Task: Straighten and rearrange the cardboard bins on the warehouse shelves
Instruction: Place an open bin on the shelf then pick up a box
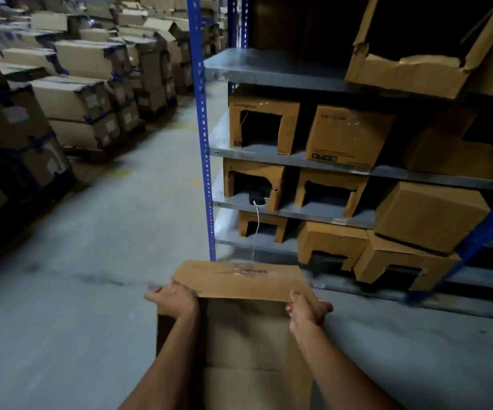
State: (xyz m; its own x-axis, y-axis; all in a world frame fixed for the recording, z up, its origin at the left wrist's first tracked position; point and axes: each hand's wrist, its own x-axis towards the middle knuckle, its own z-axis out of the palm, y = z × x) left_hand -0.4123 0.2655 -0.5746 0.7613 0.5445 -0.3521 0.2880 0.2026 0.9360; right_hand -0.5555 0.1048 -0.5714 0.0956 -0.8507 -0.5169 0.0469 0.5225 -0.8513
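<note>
I hold a brown cardboard bin (239, 281) low in front of me, over the concrete floor. My left hand (174, 300) grips its left edge and my right hand (307, 310) grips its right edge. Its open side faces me. Ahead stands a shelf rack (268, 69) with grey metal shelves and blue uprights. Several cardboard bins with cut-out fronts sit on it, such as one on the second shelf (264, 124) and one below it (254, 184). A closed box (428, 214) lies tilted on top of the lower right bins (401, 264).
A torn bin (416, 69) overhangs the top shelf at the right. A white cable (257, 223) hangs from a left bin. Stacked cartons (76, 93) line the aisle on the left. A blue upright (203, 128) marks the rack's left corner.
</note>
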